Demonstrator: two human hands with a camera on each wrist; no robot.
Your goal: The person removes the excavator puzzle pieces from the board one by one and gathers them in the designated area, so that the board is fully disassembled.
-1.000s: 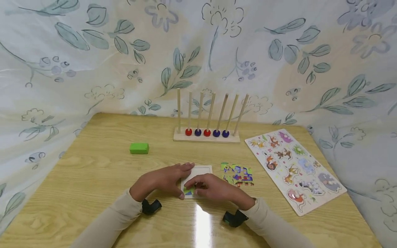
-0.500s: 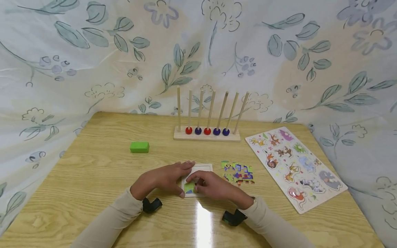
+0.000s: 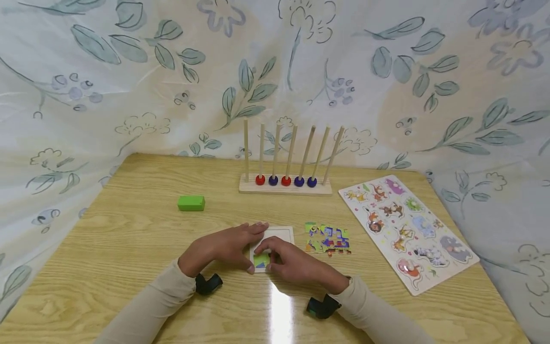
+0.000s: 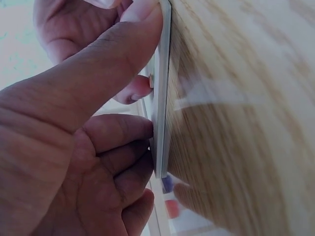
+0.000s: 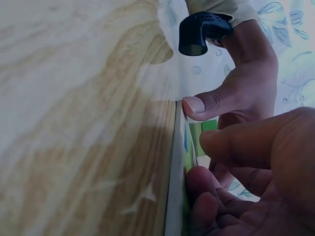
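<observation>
A small white puzzle tray (image 3: 281, 232) lies flat in front of me, partly covered by both hands. My left hand (image 3: 227, 246) holds it along its left side, thumb at the near corner and fingers at the far end. A green jigsaw piece with a blue patch (image 3: 260, 262) sits in the tray's near left corner. My right hand (image 3: 294, 260) reaches in from the right, its bent index finger and thumb at this piece. In the right wrist view the piece (image 5: 190, 142) looks slightly tilted, with fingertips at its edge. The right palm side hides part of the tray.
Several jigsaw pieces (image 3: 328, 239) lie together right of the tray. A green block (image 3: 191, 203) rests at the left. Behind stands a wooden peg stand (image 3: 285, 188) with red and blue beads. An animal peg puzzle board (image 3: 410, 234) lies at the right, before a floral cloth (image 3: 172, 95).
The right index finger and thumb have shifted slightly around the green piece, and more of its blue patch shows. My left hand stays in place on the tray.
</observation>
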